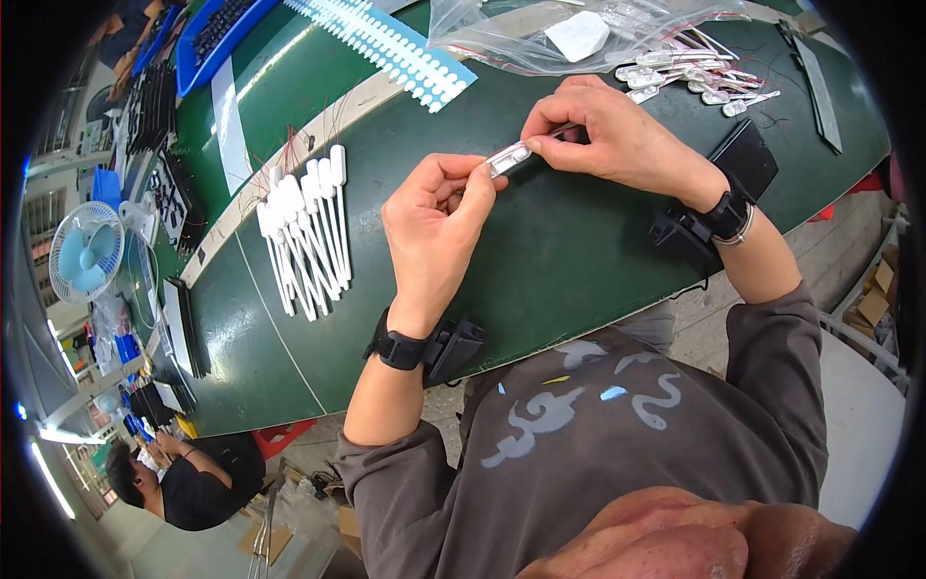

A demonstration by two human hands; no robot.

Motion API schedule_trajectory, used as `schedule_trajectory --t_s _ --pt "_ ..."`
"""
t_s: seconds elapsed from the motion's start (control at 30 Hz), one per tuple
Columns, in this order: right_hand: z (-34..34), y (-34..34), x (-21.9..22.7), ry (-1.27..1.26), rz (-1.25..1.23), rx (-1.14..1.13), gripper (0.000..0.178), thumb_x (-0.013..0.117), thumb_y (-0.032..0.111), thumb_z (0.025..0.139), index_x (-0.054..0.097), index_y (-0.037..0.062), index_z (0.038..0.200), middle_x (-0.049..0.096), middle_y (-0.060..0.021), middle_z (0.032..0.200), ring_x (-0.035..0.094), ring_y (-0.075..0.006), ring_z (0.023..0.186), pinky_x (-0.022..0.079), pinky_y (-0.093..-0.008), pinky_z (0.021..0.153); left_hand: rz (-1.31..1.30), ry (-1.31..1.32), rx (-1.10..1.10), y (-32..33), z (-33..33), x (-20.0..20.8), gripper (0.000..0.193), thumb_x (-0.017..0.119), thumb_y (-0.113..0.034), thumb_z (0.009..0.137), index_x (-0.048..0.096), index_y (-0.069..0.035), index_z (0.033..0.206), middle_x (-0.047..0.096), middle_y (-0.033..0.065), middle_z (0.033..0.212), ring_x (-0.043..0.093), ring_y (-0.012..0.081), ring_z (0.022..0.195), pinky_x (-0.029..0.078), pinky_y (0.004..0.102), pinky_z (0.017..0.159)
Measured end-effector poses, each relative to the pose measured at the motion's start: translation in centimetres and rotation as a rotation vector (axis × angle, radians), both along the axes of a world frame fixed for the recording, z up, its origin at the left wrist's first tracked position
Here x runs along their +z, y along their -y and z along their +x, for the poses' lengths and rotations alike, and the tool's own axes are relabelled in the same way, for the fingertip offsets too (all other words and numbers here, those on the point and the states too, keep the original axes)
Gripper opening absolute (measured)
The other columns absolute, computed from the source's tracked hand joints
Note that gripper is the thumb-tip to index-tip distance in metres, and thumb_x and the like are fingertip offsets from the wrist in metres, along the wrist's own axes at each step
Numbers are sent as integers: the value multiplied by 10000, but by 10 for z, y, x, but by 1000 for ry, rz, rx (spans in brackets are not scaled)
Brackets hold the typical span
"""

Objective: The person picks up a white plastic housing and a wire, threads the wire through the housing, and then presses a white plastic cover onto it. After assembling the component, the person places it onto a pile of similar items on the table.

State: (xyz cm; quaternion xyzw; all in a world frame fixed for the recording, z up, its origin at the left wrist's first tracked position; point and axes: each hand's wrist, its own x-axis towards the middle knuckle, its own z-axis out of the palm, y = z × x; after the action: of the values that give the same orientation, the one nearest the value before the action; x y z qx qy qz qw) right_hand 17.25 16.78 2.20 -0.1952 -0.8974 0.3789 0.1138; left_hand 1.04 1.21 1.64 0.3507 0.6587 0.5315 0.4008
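Above the green table (579, 251), a small white plastic stick part (509, 158) is held up between my two hands, with an open shallow housing at its end and what looks like a thin reddish wire along it. My left hand (434, 222) pinches its lower left end between thumb and fingers. The fingers of my right hand (612, 135) close on its upper right end; they partly hide the part. Left of my left hand lies a row of white paddle-ended sticks (309, 222) with thin red wires at their far ends.
A heap of similar white parts with wires (690, 72) lies at the far right, beside a clear plastic bag (540, 39). A sheet of white stickers (386, 53) sits at the back. A black phone-like slab (748, 159) lies near my right wrist. Another person (188, 478) sits at the lower left.
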Motion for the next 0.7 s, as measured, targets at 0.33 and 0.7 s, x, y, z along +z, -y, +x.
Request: schedule_trajectory --t_s 0.33,0.7 --pt "1 3 -6 -1 -61 -7 181 655 217 898 699 59 973 652 -32 834 569 -192 856 452 -327 803 -8 16 10 -3 -7 -3 129 647 -80 935 656 39 983 718 70 880 642 62 783 475 185 658" --pt "0 6 -4 23 -101 -8 204 642 229 913 703 65 1017 664 -40 853 579 -197 880 461 -323 800 13 41 12 -3 -4 -3 130 643 -76 936 654 45 983 717 80 895 667 85 820 497 199 700"
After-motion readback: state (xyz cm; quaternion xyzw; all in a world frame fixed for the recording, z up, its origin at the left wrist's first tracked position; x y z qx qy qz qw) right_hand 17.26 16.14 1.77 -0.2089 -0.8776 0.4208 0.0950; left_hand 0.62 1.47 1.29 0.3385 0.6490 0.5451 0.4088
